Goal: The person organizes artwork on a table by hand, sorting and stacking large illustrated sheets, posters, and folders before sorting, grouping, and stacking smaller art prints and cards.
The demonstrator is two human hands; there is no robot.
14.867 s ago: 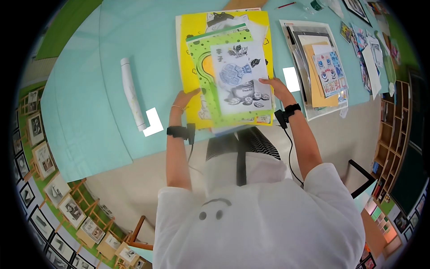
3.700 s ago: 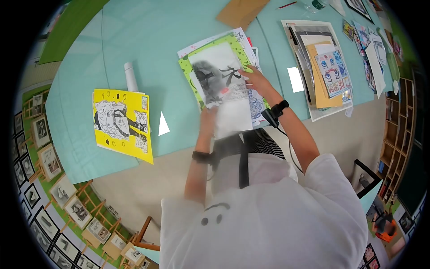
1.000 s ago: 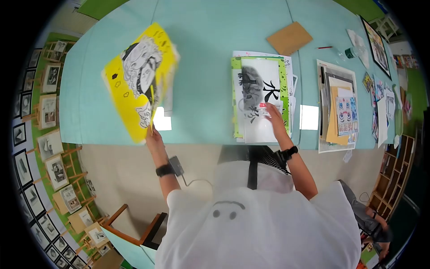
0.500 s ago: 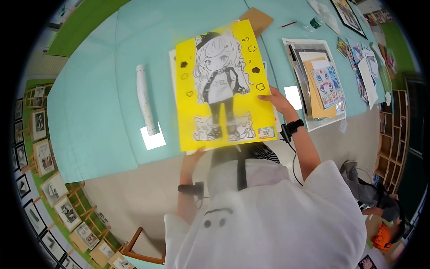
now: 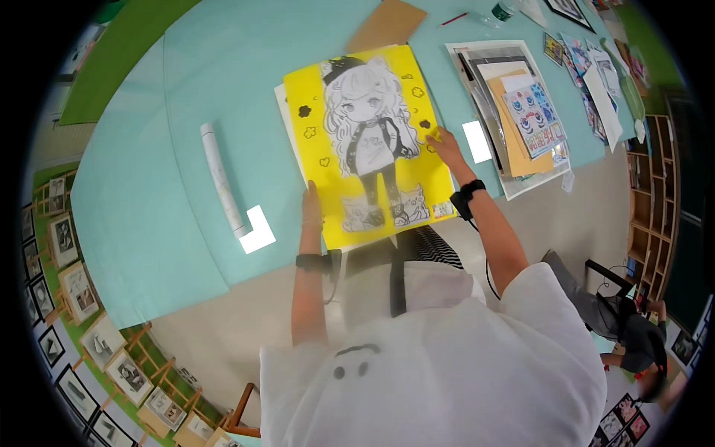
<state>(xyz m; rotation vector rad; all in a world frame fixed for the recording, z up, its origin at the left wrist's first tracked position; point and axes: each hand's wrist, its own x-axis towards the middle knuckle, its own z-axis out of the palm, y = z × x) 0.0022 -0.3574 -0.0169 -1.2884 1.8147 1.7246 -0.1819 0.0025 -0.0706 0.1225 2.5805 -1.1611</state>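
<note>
A yellow drawing [image 5: 305, 154] of a long-haired figure in a dark cap, with cats at its feet, lies over other paper sheets whose pale edges [image 5: 289, 127] show at the left. Along its lower left edge, my left hand [image 5: 311, 206] grips the paper, some fingers hidden. At the right edge my right hand [image 5: 449, 151] pinches the sheet, thumb on top and the other fingers mostly underneath. The drawing faces up at the table's near edge; I cannot tell whether it rests fully on the table.
On the pale blue tablecloth [image 5: 134, 201], a rolled white paper [image 5: 220, 175] lies left, beside a white patch [image 5: 258, 232]. Brown paper [image 5: 387, 24] and a red pencil [image 5: 453, 18] lie beyond. A stack of papers [image 5: 514, 112] and a bottle [image 5: 500, 13] are right. Another person [image 5: 633, 335] is lower right.
The yellow drawing has come down and tilted, its top now leaning left. My left hand has moved up from the bottom edge to the left edge. The view has shifted slightly.
</note>
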